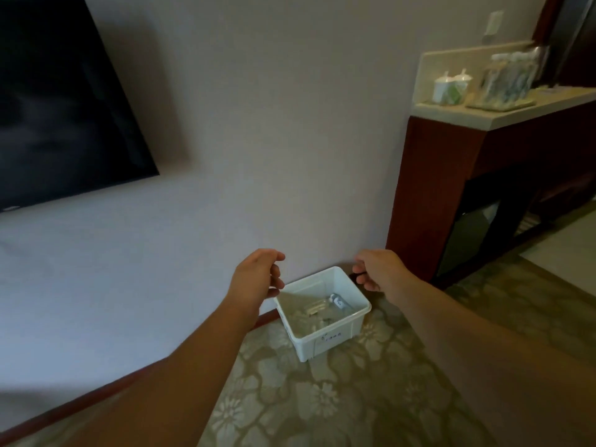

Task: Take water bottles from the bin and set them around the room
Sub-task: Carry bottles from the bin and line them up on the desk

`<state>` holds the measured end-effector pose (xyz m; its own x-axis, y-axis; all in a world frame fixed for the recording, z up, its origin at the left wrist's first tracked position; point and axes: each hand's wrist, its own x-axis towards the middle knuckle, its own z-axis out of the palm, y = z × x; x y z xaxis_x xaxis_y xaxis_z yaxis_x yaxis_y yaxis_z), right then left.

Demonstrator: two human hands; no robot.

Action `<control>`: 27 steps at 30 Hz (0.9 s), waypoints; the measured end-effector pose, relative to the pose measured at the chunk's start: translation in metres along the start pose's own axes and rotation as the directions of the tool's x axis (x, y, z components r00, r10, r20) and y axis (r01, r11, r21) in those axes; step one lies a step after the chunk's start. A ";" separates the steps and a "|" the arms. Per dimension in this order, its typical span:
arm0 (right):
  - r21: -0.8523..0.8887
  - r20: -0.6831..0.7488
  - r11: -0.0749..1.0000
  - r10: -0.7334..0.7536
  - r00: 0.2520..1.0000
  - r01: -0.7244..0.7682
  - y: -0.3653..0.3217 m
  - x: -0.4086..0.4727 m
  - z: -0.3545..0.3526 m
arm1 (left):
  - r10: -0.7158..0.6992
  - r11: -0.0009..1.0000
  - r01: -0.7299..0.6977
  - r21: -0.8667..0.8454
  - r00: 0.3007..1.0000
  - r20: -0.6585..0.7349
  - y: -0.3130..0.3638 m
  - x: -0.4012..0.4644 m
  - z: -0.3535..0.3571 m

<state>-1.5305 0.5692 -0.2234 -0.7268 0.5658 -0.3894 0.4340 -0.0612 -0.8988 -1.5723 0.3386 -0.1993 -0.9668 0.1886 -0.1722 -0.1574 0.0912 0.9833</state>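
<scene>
One bin (322, 312) on the floor; inside it, one water bottle (335, 301) is discernible. On the surface (503, 116) right of the bin: two cups (450, 88).

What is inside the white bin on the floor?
The white bin holds clear water bottles lying flat; their number is too blurred to tell. Its near wall hides part of the bottom.

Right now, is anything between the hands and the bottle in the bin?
Nothing visible. The white bin is open-topped, the bottle lies exposed inside, and the left hand and right hand hover above its rim.
</scene>
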 end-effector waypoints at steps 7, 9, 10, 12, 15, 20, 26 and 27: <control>-0.011 0.036 0.978 0.210 0.977 -0.209 0.015 0.184 0.079 | -0.176 0.984 0.177 -0.016 0.983 0.055 -0.083 0.195 0.042; 0.002 0.008 0.967 0.254 0.967 -0.254 0.033 0.243 0.098 | -0.249 0.968 0.250 -0.004 0.966 0.064 -0.122 0.265 0.056; 0.000 -0.002 0.961 0.275 0.961 -0.275 0.044 0.273 0.107 | -0.287 0.958 0.288 -0.008 0.956 0.066 -0.143 0.299 0.062; -0.005 0.018 0.940 0.341 0.940 -0.341 0.066 0.331 0.124 | -0.362 0.931 0.365 -0.023 0.930 0.067 -0.185 0.364 0.075; -0.015 -0.008 0.899 0.437 0.899 -0.437 0.111 0.417 0.143 | -0.457 0.888 0.459 -0.028 0.887 0.064 -0.258 0.443 0.096; -0.022 -0.026 0.860 0.509 0.860 -0.510 0.204 0.533 0.175 | -0.576 0.813 0.580 -0.062 0.815 0.063 -0.383 0.526 0.137; -0.207 0.064 0.836 0.530 0.845 -0.509 0.330 0.648 0.224 | -0.660 0.748 0.655 -0.104 0.751 -0.018 -0.524 0.583 0.179; -0.230 0.081 0.829 0.539 0.838 -0.511 0.351 0.664 0.232 | -0.679 0.732 0.673 -0.107 0.734 -0.033 -0.548 0.590 0.186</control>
<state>-1.9839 0.7330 -0.8440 -0.4184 0.3749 -0.8273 0.8530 -0.1508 -0.4997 -2.0190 0.5814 -0.8505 -0.6089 0.0445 -0.7920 -0.7872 0.0887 0.6103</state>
